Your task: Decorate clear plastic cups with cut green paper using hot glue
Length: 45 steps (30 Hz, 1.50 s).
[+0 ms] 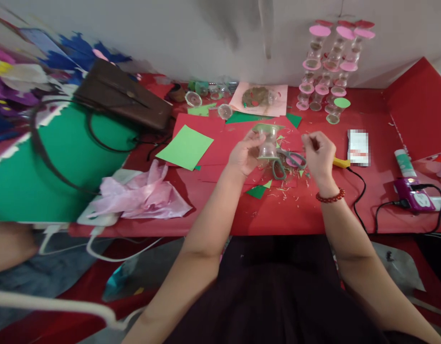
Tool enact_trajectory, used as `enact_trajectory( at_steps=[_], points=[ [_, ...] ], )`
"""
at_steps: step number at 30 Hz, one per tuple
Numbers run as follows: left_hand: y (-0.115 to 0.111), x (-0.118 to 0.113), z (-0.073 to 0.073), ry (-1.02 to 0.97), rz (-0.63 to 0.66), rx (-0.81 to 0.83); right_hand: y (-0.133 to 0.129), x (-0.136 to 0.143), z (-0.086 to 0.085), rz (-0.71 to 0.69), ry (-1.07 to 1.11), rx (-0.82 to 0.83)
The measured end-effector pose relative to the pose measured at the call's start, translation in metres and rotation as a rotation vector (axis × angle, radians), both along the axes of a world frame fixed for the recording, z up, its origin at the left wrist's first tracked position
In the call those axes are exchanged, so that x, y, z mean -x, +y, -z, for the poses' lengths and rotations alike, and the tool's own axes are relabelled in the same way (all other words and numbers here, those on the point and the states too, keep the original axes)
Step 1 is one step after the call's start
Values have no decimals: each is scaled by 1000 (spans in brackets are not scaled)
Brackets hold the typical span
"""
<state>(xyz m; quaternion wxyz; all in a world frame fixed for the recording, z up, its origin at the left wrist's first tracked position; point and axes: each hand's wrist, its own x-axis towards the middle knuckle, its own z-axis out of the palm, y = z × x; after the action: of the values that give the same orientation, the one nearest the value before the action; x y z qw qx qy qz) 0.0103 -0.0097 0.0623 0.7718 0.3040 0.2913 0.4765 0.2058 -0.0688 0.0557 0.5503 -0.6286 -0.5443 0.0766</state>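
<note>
An hourglass of clear plastic with green paper ends is in my left hand, the fingers closed about its left side. My right hand is raised to the right of it, fingers curled and pinched; whatever may be between them is too small to make out. Between and below the hands, grey-handled scissors lie among paper scraps. A yellow tool on a black cord shows partly behind my right wrist.
Finished-looking hourglasses with pink discs stand stacked at the back right. Light-green paper, a pink plastic bag and a brown handbag lie left. A purple power socket with cords sits right. Plastic pieces line the back.
</note>
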Motion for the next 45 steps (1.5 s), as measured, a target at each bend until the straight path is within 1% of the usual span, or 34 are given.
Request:
enact_trajectory(
  at_steps=[2,3,5,7,10,15,18,24,27,30,36,39,42,45],
  points=[
    [1,1,-3,-7,-12,26,1,0,1,-81,-58,88],
    [2,1,-3,-9,-10,43,1,2,2,-102,-73,95],
    [3,0,-2,1,9,73,1,6,3,-118,-44,54],
    [4,-1,1,34,57,89,0,10,2,-133,9,7],
    [4,-3,8,50,137,70,-1,13,0,-178,31,-7],
    [1,-2,14,16,199,47,-3,16,0,-260,107,-49],
    [0,-1,14,22,254,13,-5,19,1,-278,178,-59],
    [4,3,16,9,322,-34,-8,22,2,-263,202,-31],
    [5,3,17,18,323,-30,-8,22,2,-299,274,12],
    [4,3,16,50,304,-16,-8,22,3,-315,328,40],
    [-2,-2,2,134,205,68,-8,23,-1,-313,293,67],
    [-4,-4,-2,120,213,104,-7,24,-1,-336,300,110],
    [-4,-5,1,115,228,97,-7,25,2,-336,385,140],
    [-1,-4,10,123,181,73,-7,25,3,-326,475,176]
  ],
)
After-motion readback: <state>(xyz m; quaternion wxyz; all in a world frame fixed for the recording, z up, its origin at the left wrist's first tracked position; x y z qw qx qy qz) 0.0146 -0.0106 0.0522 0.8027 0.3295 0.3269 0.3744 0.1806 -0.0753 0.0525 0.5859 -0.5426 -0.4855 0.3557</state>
